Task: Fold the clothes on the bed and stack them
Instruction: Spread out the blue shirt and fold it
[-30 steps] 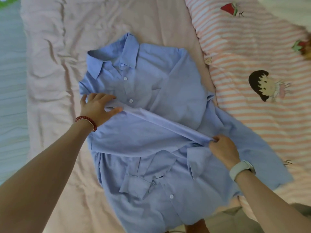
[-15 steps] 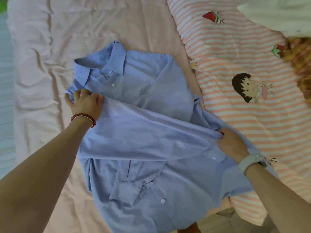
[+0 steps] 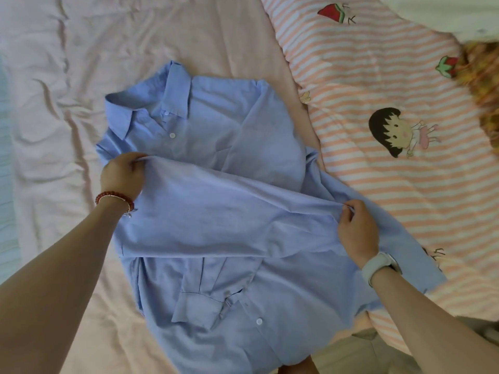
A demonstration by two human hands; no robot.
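— Since a second ago, you're carrying the folded band of the blue shirt [image 3: 216, 220] further up its body, and your left hand [image 3: 122, 175] is now closing over the band's edge instead of lying flatter on it.

— What does that mean for the fold?

— You're partway through it, I judge: the shirt is lying collar-up on the pink sheet of the bed [image 3: 67, 76], its right side spilling onto the striped quilt [image 3: 405, 184], and the lower half with the cuff is still unfolded.

— And your grip?

— You're pinching the band's left end with curled left fingers, and your right hand [image 3: 356, 230] is pinching the right end between thumb and fingertips, keeping the cloth taut between them.
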